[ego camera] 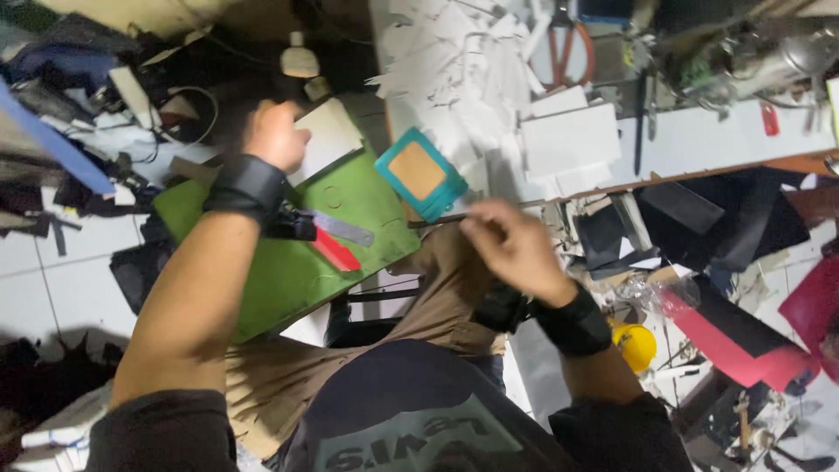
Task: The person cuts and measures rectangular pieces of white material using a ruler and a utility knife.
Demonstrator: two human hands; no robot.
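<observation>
My left hand reaches out over a green board, fingers curled at the left edge of a white card lying on it. My right hand hovers blurred near the board's right corner with its fingertips pinched together; whether anything is in them is unclear. Both wrists wear black bands. A teal-framed square with a tan centre lies between the hands. A red-handled cutter and a grey metal ruler rest on the board beside my left wrist.
A heap of white paper scraps and white cards covers the bench beyond, with orange-handled scissors and a machine. Black and red sheets and a yellow object lie on the floor at the right. Dark clutter fills the left.
</observation>
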